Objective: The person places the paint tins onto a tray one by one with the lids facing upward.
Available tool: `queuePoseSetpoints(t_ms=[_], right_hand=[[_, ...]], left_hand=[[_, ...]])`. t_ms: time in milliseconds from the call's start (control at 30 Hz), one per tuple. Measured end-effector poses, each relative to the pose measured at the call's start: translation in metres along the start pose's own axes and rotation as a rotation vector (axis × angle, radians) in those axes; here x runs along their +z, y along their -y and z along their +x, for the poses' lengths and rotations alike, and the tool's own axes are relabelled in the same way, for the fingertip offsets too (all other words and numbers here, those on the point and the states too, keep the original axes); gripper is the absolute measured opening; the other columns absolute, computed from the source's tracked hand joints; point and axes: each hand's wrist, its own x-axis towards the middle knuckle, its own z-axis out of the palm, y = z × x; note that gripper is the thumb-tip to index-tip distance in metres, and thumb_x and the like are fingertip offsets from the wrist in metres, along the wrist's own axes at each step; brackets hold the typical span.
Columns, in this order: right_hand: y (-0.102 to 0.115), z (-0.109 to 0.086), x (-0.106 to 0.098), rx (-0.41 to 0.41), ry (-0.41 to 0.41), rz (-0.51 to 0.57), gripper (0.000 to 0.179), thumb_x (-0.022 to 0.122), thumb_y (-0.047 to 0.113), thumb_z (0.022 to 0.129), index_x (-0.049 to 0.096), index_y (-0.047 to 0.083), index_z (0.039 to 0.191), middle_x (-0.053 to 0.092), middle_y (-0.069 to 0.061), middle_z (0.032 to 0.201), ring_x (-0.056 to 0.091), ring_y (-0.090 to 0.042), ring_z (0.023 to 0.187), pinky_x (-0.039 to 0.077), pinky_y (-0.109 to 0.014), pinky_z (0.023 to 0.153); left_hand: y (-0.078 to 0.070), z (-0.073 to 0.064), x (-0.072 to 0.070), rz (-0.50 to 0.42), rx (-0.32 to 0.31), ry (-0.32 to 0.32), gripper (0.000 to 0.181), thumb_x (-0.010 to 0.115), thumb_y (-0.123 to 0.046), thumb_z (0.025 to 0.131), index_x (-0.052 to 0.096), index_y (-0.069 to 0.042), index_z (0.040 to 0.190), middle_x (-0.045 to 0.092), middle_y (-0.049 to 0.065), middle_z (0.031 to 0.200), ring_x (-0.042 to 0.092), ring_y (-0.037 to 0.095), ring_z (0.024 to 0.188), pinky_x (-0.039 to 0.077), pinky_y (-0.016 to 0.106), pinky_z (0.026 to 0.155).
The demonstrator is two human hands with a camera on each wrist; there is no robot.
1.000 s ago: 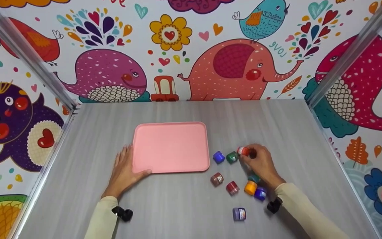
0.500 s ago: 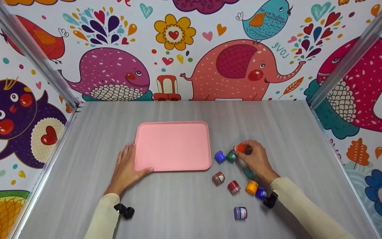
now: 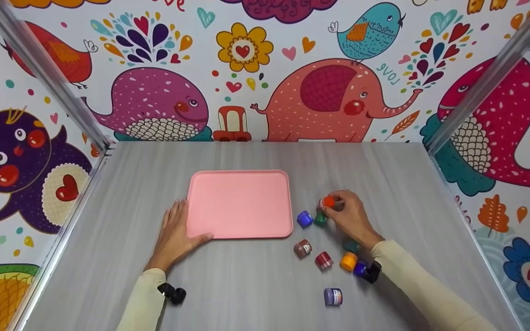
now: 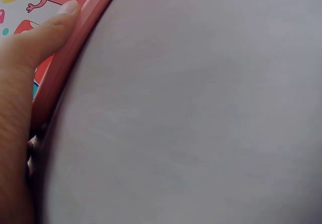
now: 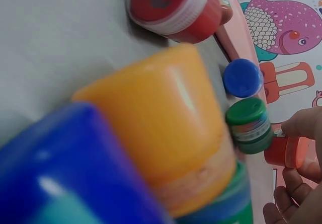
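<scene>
My right hand [image 3: 353, 219] pinches a small orange-red paint jar [image 3: 328, 201] between thumb and fingers, right of the pink tray [image 3: 239, 204]. In the right wrist view this jar [image 5: 285, 150] is beside a green jar [image 5: 248, 125]; whether they touch, I cannot tell. A blue jar [image 3: 305, 219] sits between the green one and the tray. Against the tray's left side lies my left hand [image 3: 173, 236], its fingers extended and its thumb over the front corner. The left wrist view has that thumb [image 4: 53, 30] on the tray's rim [image 4: 70, 53].
Nearer me lie brown [image 3: 302, 248], dark red [image 3: 324, 260], yellow-orange [image 3: 348, 261] and lavender [image 3: 333, 297] paint jars. A teal jar [image 3: 351, 245] and a dark blue jar [image 3: 360, 268] are partly hidden by my right arm. Printed walls with metal posts [image 3: 486, 76] border the table [image 3: 246, 285].
My right hand has carried the orange-red jar a little left and away from me, to beyond the green jar. The left hand stays at the tray. The head view has shifted slightly.
</scene>
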Motion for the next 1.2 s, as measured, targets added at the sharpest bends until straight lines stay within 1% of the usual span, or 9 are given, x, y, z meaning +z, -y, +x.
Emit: queuePoseSetpoints(t_ms=[133,333,467,633,800,900,1067,1200], right_hand=[[0.006,0.001,0.002,-0.006,0.005,-0.007,0.031,0.085,0.022,0.1,0.072,0.009,0.125,0.066,-0.01,0.12,0.062,-0.029,0.108,0.056,-0.033,0.092],[0.016,0.002,0.011,-0.015,0.035,-0.019,0.031,0.085,0.024,0.1,0.072,0.011,0.125,0.064,-0.008,0.121,0.06,-0.03,0.111,0.055,-0.041,0.097],[0.02,0.004,0.016,-0.052,0.04,-0.027,0.029,0.086,0.022,0.099,0.074,0.011,0.122,0.066,-0.007,0.119,0.059,-0.029,0.11,0.056,-0.042,0.096],[0.02,0.006,0.018,-0.103,0.029,-0.071,0.03,0.089,0.019,0.096,0.075,0.008,0.12,0.068,-0.008,0.116,0.059,-0.028,0.109,0.055,-0.043,0.095],[0.023,0.007,0.023,-0.101,0.043,-0.066,0.033,0.09,0.019,0.095,0.074,0.007,0.122,0.067,-0.01,0.119,0.061,-0.032,0.112,0.058,-0.047,0.1],[0.027,0.007,0.027,-0.094,0.08,-0.049,0.034,0.088,0.021,0.097,0.073,0.007,0.125,0.065,-0.009,0.121,0.06,-0.033,0.114,0.06,-0.049,0.102],[0.034,0.009,0.031,-0.091,0.107,-0.06,0.034,0.087,0.026,0.099,0.072,0.01,0.125,0.064,-0.006,0.121,0.058,-0.027,0.111,0.06,-0.046,0.1],[0.039,0.01,0.036,-0.105,0.116,-0.071,0.033,0.087,0.027,0.099,0.073,0.012,0.124,0.065,-0.004,0.12,0.057,-0.027,0.111,0.059,-0.044,0.1]], left_hand=[[0.001,-0.001,-0.001,-0.004,-0.001,0.002,0.131,0.086,-0.063,0.084,0.02,0.011,0.17,0.024,0.033,0.177,0.016,0.049,0.167,0.003,0.059,0.137],[0.003,-0.005,-0.004,0.018,-0.008,-0.001,0.131,0.085,-0.064,0.086,0.02,0.012,0.17,0.023,0.034,0.177,0.016,0.051,0.166,0.004,0.061,0.137],[0.003,-0.005,-0.005,0.018,-0.003,-0.013,0.129,0.085,-0.063,0.086,0.021,0.012,0.17,0.023,0.034,0.176,0.016,0.051,0.166,0.005,0.062,0.136],[0.001,-0.002,-0.002,0.004,0.0,-0.009,0.13,0.085,-0.063,0.085,0.02,0.012,0.17,0.023,0.034,0.176,0.016,0.051,0.166,0.005,0.062,0.136],[0.0,0.0,0.0,0.0,-0.01,0.004,0.131,0.086,-0.063,0.085,0.02,0.011,0.17,0.022,0.033,0.177,0.015,0.049,0.167,0.004,0.061,0.136],[0.0,0.0,0.0,0.002,-0.012,0.002,0.131,0.086,-0.063,0.084,0.02,0.012,0.17,0.022,0.034,0.177,0.016,0.05,0.167,0.004,0.061,0.136],[0.0,0.001,0.0,0.005,-0.013,0.01,0.131,0.085,-0.064,0.085,0.02,0.011,0.17,0.023,0.033,0.177,0.016,0.05,0.167,0.005,0.062,0.136],[0.0,0.001,0.0,0.005,-0.022,0.017,0.132,0.085,-0.066,0.085,0.019,0.01,0.171,0.023,0.031,0.178,0.016,0.049,0.167,0.004,0.062,0.136]])
